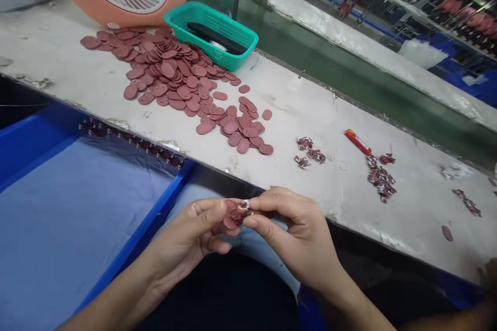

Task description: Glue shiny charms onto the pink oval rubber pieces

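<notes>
i had the left hand [182, 235] and the right hand [295, 232] close together just in front of the bench [310, 108], the fingers [260, 222] of both pinched shut on a small cluster of maroon oval tags [235, 214], a white bit showing at its top. a heap of loose oval tags [174, 80] lay on the bench, touching a teal plastic basket [212, 36]. a blue tray [77, 217] sat to my left.
</notes>
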Demonstrator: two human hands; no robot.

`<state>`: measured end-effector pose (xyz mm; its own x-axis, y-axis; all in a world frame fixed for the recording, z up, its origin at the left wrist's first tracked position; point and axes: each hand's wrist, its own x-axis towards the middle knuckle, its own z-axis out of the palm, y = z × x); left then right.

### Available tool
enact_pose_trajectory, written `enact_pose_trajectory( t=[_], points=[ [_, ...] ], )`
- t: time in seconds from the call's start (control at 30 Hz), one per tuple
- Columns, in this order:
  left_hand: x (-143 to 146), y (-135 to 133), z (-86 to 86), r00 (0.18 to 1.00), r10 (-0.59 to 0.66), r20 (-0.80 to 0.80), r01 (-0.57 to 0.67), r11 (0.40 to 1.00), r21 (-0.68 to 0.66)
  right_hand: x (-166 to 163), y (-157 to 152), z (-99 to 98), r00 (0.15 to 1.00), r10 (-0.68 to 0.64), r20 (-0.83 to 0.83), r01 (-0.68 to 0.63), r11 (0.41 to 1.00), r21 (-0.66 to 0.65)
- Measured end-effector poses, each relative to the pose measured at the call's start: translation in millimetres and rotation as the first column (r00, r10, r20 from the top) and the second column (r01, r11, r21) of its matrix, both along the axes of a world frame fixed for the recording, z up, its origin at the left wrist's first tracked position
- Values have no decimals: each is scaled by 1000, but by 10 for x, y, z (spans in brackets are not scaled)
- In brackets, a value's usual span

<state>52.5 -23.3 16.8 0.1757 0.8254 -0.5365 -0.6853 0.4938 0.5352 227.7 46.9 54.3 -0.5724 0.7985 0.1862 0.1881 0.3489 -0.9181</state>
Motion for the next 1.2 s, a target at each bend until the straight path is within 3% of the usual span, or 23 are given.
enact_pose_trajectory(
  t=[0.2,0.77,1.07,1.2],
  points=[
    [12,10,-2,1000,-15,20,15,1000,-4,23,36,47,997,69,31,-72,994,84],
    [9,-25,3,1000,21,-3,-22,997,-81,-4,71,92,980,173,96,-186,971,152],
    [-11,-115,60,997,-13,-82,13,1000,-1,22,26,131,967,244,76,-254,948,190],
    [-8,-133,109,997,-23,-80,32,993,114,31,-14,203,958,280,63,-287,937,198]
  ],
)
